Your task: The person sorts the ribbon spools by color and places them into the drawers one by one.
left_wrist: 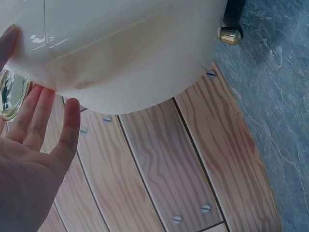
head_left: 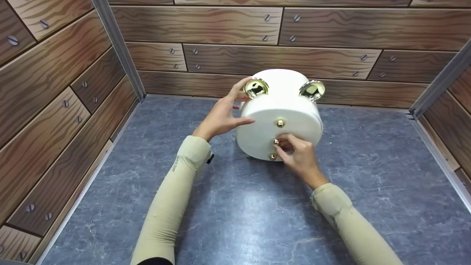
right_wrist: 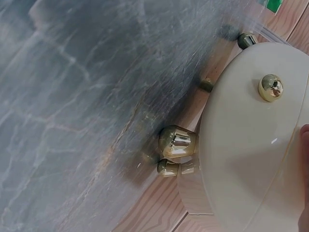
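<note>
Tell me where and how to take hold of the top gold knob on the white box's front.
Pinch the rounded head of the top gold knob: it juts from the front of the white box, so come in from there, probably slightly from above, since the right grip pinches the middle gold knob just below.

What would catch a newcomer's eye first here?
Most likely the glossy white box on the dark marbled surface, before the plank-patterned wall, with two shiny gold ears on top. Next, three gold knobs down its front, the middle one pinched by the right hand. The left hand spreads at the box's left side, by an ear.
</note>
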`<control>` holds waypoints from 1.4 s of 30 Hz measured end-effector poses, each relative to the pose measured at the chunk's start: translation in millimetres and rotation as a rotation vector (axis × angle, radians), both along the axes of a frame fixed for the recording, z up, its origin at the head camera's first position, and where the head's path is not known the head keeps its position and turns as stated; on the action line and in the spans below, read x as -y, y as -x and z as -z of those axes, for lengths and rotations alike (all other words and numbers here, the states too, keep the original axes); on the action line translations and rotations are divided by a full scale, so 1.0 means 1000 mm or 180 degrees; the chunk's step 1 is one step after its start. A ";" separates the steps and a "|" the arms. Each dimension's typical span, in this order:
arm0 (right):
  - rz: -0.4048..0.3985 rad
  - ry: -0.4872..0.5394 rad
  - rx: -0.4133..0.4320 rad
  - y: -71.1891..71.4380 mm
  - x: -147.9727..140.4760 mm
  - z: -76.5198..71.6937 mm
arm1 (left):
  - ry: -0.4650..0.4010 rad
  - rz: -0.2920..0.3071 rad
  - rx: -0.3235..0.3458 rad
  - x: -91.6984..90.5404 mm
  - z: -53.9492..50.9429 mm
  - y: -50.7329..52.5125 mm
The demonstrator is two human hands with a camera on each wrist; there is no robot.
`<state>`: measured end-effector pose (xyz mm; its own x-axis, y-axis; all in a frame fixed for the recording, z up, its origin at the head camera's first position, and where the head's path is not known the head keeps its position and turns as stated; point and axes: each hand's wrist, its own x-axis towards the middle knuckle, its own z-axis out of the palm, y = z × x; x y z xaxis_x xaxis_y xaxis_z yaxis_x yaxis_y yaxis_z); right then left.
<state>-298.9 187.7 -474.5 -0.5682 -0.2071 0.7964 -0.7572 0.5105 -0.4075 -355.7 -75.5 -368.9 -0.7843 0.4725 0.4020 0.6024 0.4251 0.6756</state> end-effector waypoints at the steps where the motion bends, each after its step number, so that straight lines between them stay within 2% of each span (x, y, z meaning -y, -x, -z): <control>1: -0.0002 -0.0003 -0.0005 0.000 0.000 0.000 | -0.0001 -0.0002 -0.0004 0.000 0.000 0.000; 32: -0.0040 0.0053 0.0056 0.001 0.000 0.000 | -0.0006 -0.0040 -0.0018 -0.001 0.002 -0.001; 42: -0.0021 0.0035 0.0152 -0.001 0.000 -0.002 | -0.0014 -0.0051 -0.0029 -0.002 0.003 -0.001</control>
